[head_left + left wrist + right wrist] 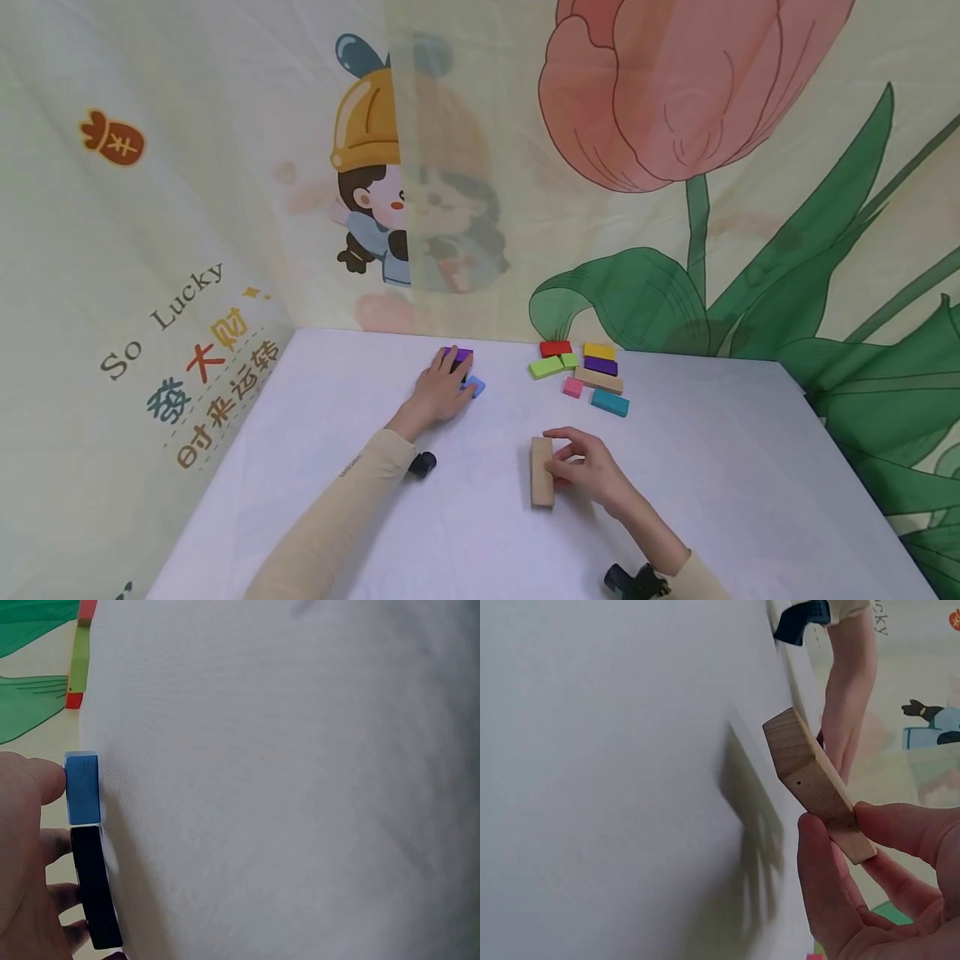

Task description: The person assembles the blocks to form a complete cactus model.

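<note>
My right hand pinches a plain wooden block between thumb and fingers. In the right wrist view the wooden block is tilted, and its shadow falls on the white surface apart from it. At the back of the table, my left hand lies over a small group of blocks with its fingers spread. A purple block shows past its fingertips and a light blue block beside it. In the left wrist view the thumb touches the blue block, and other fingers are at a black block.
Right of the left hand lies a cluster of coloured blocks, among them a red block, a yellow block, a wooden block, a pink block and a teal block. A printed cloth hangs behind the white table.
</note>
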Available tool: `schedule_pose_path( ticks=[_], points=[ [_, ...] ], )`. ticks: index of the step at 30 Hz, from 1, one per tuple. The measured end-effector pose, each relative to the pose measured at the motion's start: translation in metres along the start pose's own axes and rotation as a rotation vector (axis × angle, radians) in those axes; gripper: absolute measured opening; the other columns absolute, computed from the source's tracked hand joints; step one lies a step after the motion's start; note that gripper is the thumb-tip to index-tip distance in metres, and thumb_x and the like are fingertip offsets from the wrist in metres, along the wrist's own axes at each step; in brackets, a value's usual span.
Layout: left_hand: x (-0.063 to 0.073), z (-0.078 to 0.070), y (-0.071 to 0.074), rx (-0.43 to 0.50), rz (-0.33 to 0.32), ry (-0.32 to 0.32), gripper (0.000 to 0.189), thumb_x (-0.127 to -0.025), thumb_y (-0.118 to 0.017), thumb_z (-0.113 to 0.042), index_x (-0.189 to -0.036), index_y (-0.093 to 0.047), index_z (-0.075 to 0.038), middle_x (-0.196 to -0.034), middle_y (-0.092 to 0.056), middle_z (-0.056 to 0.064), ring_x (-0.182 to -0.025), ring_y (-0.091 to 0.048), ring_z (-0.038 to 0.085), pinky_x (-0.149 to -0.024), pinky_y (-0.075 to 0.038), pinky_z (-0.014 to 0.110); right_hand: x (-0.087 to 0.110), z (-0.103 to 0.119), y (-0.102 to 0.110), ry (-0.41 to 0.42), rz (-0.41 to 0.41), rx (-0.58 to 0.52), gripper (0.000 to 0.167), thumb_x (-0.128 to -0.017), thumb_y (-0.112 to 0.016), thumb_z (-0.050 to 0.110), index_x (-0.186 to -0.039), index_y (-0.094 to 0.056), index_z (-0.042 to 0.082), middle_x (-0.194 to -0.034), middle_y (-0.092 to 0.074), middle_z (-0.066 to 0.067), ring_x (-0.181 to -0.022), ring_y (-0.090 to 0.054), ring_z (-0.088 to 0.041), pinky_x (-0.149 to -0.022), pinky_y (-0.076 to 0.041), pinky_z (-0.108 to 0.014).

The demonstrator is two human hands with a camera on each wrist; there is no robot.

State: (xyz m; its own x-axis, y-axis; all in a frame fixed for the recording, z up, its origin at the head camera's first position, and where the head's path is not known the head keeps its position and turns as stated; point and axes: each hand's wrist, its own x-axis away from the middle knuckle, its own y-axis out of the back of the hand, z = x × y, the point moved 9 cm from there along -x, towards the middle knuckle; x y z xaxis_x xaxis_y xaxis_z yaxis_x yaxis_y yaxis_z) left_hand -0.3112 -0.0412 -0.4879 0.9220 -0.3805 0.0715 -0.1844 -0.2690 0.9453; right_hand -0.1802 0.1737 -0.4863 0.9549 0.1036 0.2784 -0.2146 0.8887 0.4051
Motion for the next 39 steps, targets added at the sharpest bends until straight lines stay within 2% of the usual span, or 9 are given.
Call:
schedule_pose_path(
  ticks=[14, 25, 34, 37, 39],
  points=[
    [0.001, -0.002, 0.001, 0.008, 0.002, 0.008, 0.062, -0.100, -0.043, -0.042, -0.154, -0.028, -0.016, -0.162, -0.017, 0.019, -0.150, -0.012, 0.041, -0.114, -0.028, 0.060, 0.028, -0.007, -0.038, -0.027, 0.110, -0.042, 0.046, -0.084, -0.074, 0.011, -0.127, -0.057, 0.007, -0.086, -0.059, -0.008, -0.063, -0.061, -0.015, -0.065, -0.059, -0.029],
    [0.003, -0.003, 0.003, 0.007, 0.012, 0.016, 0.062, -0.100, -0.043, -0.042, -0.154, -0.027, -0.016, -0.162, -0.015, 0.018, -0.150, -0.010, 0.041, -0.115, -0.027, 0.059, 0.033, -0.006, -0.043, -0.018, 0.143, 0.088, 0.038, -0.079, -0.078, 0.011, -0.115, -0.066, 0.006, -0.077, -0.062, -0.003, -0.064, -0.059, -0.012, -0.062, -0.056, -0.025],
    [0.003, -0.001, 0.002, 0.011, 0.015, 0.016, 0.062, -0.100, -0.043, -0.042, -0.154, -0.027, -0.016, -0.163, -0.015, 0.018, -0.151, -0.010, 0.040, -0.115, -0.027, 0.059, 0.031, -0.008, -0.042, -0.037, 0.136, 0.139, 0.033, -0.078, -0.079, 0.011, -0.110, -0.069, 0.006, -0.077, -0.062, -0.002, -0.062, -0.057, -0.012, -0.058, -0.051, -0.024],
    [0.002, -0.001, 0.002, 0.009, 0.008, 0.012, 0.062, -0.100, -0.043, -0.042, -0.154, -0.027, -0.016, -0.162, -0.016, 0.018, -0.150, -0.011, 0.040, -0.115, -0.027, 0.059, 0.028, -0.006, -0.037, -0.013, 0.096, 0.178, 0.031, -0.081, -0.077, 0.014, -0.109, -0.068, 0.006, -0.076, -0.062, -0.001, -0.061, -0.056, -0.012, -0.056, -0.049, -0.023],
    [0.002, -0.001, 0.002, 0.008, 0.005, 0.007, 0.063, -0.099, -0.043, -0.042, -0.154, -0.028, -0.016, -0.162, -0.016, 0.018, -0.150, -0.011, 0.041, -0.115, -0.027, 0.059, 0.024, -0.002, -0.028, 0.000, 0.035, 0.216, 0.028, -0.083, -0.075, 0.016, -0.108, -0.069, 0.006, -0.076, -0.061, -0.001, -0.060, -0.055, -0.012, -0.055, -0.048, -0.022]
  ],
)
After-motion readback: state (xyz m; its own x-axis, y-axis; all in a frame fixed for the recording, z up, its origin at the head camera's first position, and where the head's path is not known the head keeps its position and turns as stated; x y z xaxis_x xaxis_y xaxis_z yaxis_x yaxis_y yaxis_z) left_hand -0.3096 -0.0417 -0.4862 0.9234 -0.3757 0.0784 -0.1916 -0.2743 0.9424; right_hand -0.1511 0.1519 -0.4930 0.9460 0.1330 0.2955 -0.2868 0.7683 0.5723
